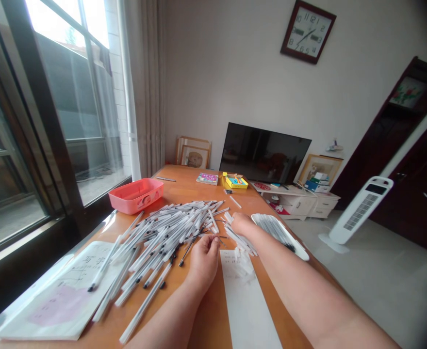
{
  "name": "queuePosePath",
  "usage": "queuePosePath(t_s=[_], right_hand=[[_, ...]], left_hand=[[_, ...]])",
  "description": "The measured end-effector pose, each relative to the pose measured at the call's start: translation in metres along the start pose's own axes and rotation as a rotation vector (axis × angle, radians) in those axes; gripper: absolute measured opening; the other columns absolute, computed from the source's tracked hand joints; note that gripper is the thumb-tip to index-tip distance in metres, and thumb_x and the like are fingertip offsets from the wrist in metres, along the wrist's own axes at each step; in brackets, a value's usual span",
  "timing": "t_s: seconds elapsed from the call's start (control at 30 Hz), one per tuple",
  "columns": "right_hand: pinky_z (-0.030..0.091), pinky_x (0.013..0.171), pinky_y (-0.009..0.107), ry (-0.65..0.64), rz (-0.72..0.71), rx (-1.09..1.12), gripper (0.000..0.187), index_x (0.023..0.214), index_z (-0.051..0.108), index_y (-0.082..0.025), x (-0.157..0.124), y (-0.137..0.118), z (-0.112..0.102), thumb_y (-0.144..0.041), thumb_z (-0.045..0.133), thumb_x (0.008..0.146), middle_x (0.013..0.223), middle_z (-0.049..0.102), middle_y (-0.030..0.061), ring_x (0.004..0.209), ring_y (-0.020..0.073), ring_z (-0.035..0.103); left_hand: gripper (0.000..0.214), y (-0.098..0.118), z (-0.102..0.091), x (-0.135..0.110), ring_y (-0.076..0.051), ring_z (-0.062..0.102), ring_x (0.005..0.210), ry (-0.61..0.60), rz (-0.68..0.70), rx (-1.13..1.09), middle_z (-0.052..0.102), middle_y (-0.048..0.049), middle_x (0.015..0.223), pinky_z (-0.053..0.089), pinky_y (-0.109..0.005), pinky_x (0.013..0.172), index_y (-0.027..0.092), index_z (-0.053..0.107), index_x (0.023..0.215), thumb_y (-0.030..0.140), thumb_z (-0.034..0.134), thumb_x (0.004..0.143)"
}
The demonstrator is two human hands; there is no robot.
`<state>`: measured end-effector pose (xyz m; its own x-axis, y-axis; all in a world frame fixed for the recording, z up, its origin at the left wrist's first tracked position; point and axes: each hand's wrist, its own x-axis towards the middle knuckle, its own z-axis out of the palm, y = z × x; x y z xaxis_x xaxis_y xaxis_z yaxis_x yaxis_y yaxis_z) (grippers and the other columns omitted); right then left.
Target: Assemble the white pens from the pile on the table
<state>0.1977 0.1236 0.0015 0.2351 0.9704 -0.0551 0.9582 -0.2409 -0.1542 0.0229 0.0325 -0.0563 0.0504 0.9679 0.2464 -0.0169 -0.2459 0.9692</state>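
Note:
My left hand [205,256] is closed in a pinch at the right edge of a large heap of pen barrels [173,228], clear-white with black ends. Thin dark bits show near its fingertips, but what it grips is too small to name. Farther forward, my right hand [241,224] has its fingers curled down beside short clear plastic pieces [228,217]; its fingertips are partly hidden. Under and below that hand lies a small pile of clear caps [244,245]. A white tray [302,252] of clear, dark-tipped pieces sits just right of my right forearm.
A pink plastic basket [126,202] stands at the table's left edge. An open booklet [60,300] lies front left, and a white paper strip [248,310] between my forearms. Farther back are a colourful book [207,179] and a yellow box [236,182].

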Motion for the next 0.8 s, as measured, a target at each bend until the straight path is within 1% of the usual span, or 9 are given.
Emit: queuePosePath(t_s=[0.13,0.2,0.27,0.37,0.43,0.53,0.63,0.73,0.8], right_hand=[[0.048,0.076,0.03,-0.03,-0.027,0.077,0.035,0.096,0.072,-0.02,-0.007,-0.001,-0.002,-0.047,0.074,0.075,0.104,0.075,0.0119,0.099,0.0277,0.068],[0.047,0.072,0.027,-0.045,-0.037,0.132,0.03,0.093,0.072,-0.022,-0.01,-0.003,-0.001,-0.043,0.077,0.072,0.098,0.075,0.0082,0.093,0.0247,0.069],[0.046,0.068,0.025,-0.052,-0.043,0.194,0.024,0.092,0.072,-0.023,-0.013,-0.005,0.0,-0.037,0.076,0.073,0.094,0.075,0.0056,0.088,0.0221,0.068],[0.045,0.062,0.023,-0.072,-0.037,0.289,0.017,0.091,0.07,-0.022,-0.018,-0.011,0.004,-0.026,0.073,0.075,0.088,0.073,0.0039,0.078,0.0188,0.067],[0.044,0.057,0.022,-0.104,-0.027,0.356,0.019,0.094,0.068,-0.021,-0.022,-0.016,0.007,-0.02,0.07,0.075,0.083,0.072,0.0029,0.068,0.0164,0.065],[0.043,0.052,0.021,-0.175,-0.026,0.457,0.022,0.101,0.065,-0.021,-0.028,-0.025,0.01,-0.018,0.065,0.079,0.078,0.07,0.0015,0.057,0.0132,0.061],[0.046,0.053,0.02,-0.255,-0.055,0.531,0.018,0.1,0.064,-0.019,-0.036,-0.034,0.009,-0.017,0.061,0.083,0.074,0.069,0.0017,0.056,0.0125,0.061],[0.048,0.055,0.019,-0.308,-0.117,0.562,0.01,0.091,0.066,-0.018,-0.044,-0.043,0.005,-0.016,0.06,0.084,0.074,0.07,0.003,0.062,0.014,0.064],[0.047,0.055,0.018,-0.321,-0.16,0.557,0.009,0.086,0.068,-0.018,-0.049,-0.048,0.003,-0.017,0.059,0.084,0.075,0.072,0.0038,0.066,0.0153,0.066]], left_hand=[[0.029,0.0,0.0,0.0,-0.021,0.064,0.08,0.011,0.017,0.03,0.071,-0.0062,0.084,0.047,-0.03,0.075,0.017,0.069,0.093,0.043,0.057,0.089],[0.028,0.0,0.0,0.0,-0.022,0.065,0.085,0.009,0.051,0.061,0.072,-0.0074,0.09,0.048,-0.032,0.079,0.017,0.069,0.096,0.04,0.056,0.09],[0.026,0.002,0.0,-0.002,-0.022,0.065,0.088,0.003,0.099,0.124,0.072,-0.008,0.095,0.048,-0.033,0.083,0.018,0.07,0.099,0.037,0.054,0.092],[0.022,0.009,-0.002,-0.008,-0.021,0.064,0.091,-0.015,0.199,0.269,0.07,-0.0074,0.098,0.046,-0.033,0.084,0.02,0.069,0.1,0.032,0.051,0.093],[0.02,0.018,-0.002,-0.013,-0.021,0.062,0.091,-0.055,0.265,0.388,0.068,-0.0066,0.096,0.044,-0.032,0.082,0.022,0.068,0.098,0.03,0.05,0.094],[0.02,0.033,-0.003,-0.022,-0.021,0.061,0.092,-0.142,0.352,0.578,0.067,-0.006,0.094,0.041,-0.032,0.08,0.024,0.067,0.09,0.029,0.049,0.095],[0.019,0.044,-0.002,-0.028,-0.023,0.06,0.095,-0.176,0.419,0.727,0.068,-0.0057,0.096,0.037,-0.034,0.08,0.024,0.066,0.085,0.026,0.049,0.094],[0.018,0.048,-0.002,-0.03,-0.024,0.059,0.1,-0.206,0.449,0.786,0.068,-0.0066,0.103,0.036,-0.036,0.082,0.023,0.066,0.085,0.023,0.05,0.092],[0.017,0.048,-0.002,-0.03,-0.026,0.057,0.106,-0.219,0.457,0.811,0.068,-0.0072,0.106,0.035,-0.038,0.084,0.023,0.067,0.086,0.024,0.051,0.092]])
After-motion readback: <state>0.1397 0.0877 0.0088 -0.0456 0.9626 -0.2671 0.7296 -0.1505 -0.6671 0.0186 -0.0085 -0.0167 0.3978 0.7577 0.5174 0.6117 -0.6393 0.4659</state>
